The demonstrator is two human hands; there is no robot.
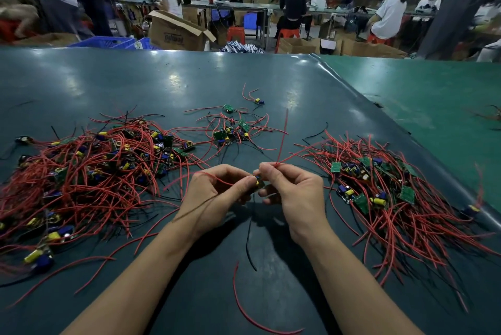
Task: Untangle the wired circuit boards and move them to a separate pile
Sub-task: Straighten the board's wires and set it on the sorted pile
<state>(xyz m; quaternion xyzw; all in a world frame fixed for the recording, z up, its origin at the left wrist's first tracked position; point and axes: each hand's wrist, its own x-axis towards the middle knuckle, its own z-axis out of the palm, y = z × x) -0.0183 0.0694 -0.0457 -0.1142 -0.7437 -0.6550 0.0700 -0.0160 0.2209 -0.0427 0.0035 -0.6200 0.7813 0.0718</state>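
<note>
A small circuit board [259,180] with a yellow and a blue part is held between both hands above the table's middle. My left hand [214,193] pinches the board, and a red wire runs back over its fingers. My right hand [291,188] pinches a red wire [283,136] that rises straight up from its fingertips. A black wire [249,237] hangs down from the board. A big tangled pile [89,172] of boards and red wires lies to the left. Another pile [385,193] lies to the right.
A small cluster of boards [233,131] and a lone board [259,101] lie farther back on the dark green table [189,82]. A loose red wire [244,305] lies near me. A lighter green mat [433,96] covers the right side. People work at benches behind.
</note>
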